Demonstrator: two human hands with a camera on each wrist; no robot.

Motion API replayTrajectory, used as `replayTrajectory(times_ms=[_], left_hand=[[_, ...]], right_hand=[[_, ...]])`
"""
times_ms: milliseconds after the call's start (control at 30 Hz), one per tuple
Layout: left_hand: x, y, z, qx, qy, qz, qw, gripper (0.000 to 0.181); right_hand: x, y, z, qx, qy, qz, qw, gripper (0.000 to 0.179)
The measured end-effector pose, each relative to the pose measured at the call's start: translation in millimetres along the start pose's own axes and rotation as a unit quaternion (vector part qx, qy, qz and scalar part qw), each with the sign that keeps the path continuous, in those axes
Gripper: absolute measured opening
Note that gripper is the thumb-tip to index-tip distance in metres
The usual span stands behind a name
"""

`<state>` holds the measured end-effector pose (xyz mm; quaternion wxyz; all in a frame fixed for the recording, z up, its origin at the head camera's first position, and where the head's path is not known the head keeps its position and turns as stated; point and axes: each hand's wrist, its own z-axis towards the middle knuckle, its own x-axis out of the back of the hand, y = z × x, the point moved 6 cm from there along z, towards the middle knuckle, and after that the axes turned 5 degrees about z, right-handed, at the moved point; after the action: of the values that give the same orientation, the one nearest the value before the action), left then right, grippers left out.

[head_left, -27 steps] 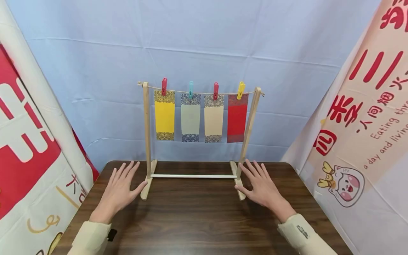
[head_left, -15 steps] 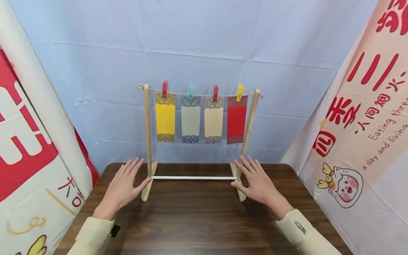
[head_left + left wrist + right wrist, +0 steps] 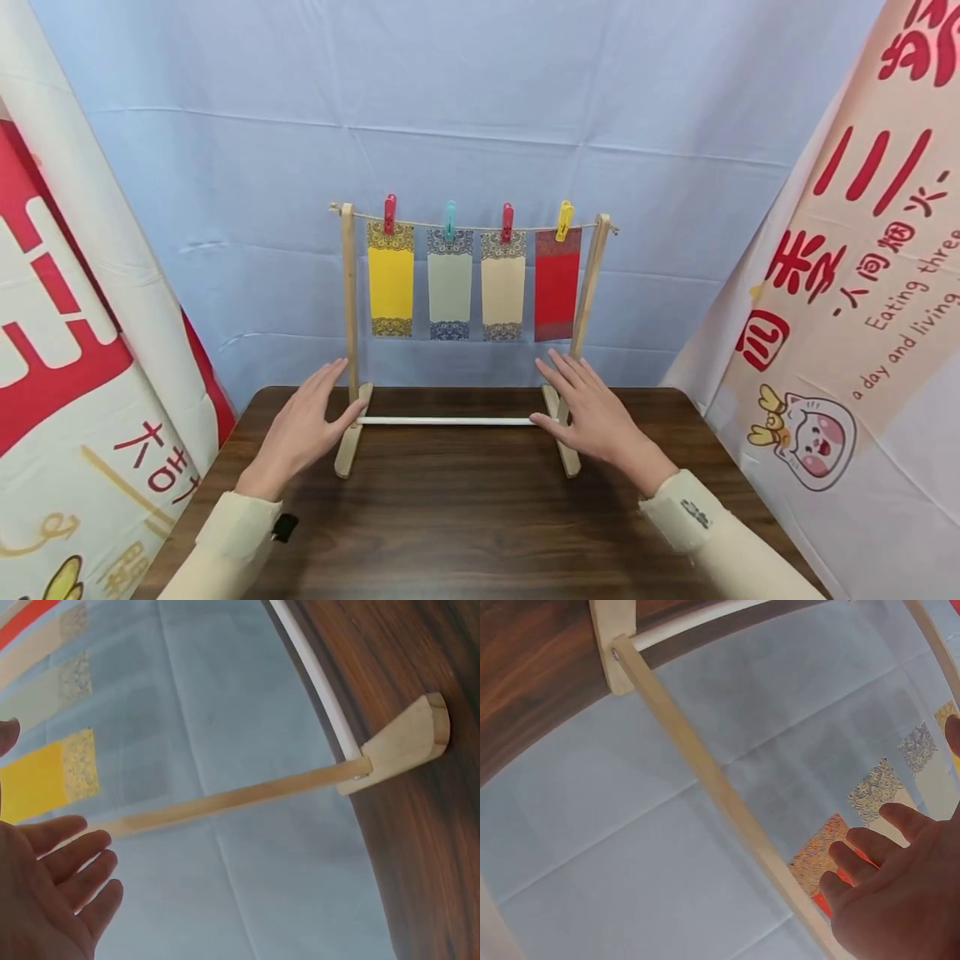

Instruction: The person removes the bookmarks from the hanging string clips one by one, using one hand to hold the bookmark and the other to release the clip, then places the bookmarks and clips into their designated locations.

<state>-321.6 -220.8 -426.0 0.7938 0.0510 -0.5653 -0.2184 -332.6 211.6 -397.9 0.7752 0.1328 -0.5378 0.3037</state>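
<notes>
Matt wd frame (image 3: 350,308), plstc pegs (image 3: 450,221); wd-grain tbl (image 3: 465,525)

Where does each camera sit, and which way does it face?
Head: on the head, facing forward and down at the rack; left hand, right hand and sleeves show.
Left wrist: on that wrist, facing the left post; the left hand shows.
Right wrist: on that wrist, facing the right post; the right hand shows.
Both wrist views share the white bar.

rack (image 3: 450,421) on tbl (image 3: 465,525), cards (image 3: 450,287) btwn posts (image 3: 350,304)
</notes>
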Motion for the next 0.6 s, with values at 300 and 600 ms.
replayTrajectory(times_ms=[300, 600], left_hand=[[3.5, 8.1, 8.3, 0.034, -0.006, -0.053, 0.9980, 0.091], [5.1, 13.0, 19.3, 0.029, 0.007, -0.085, 0.9960, 0.078]], right_hand=[[10.1, -13.1, 20.0, 0.020, 0.000, 0.006, 0.9998, 0.091], [21.4, -26.9, 40.8, 0.014, -0.006, 0.022, 0.9996, 0.092]])
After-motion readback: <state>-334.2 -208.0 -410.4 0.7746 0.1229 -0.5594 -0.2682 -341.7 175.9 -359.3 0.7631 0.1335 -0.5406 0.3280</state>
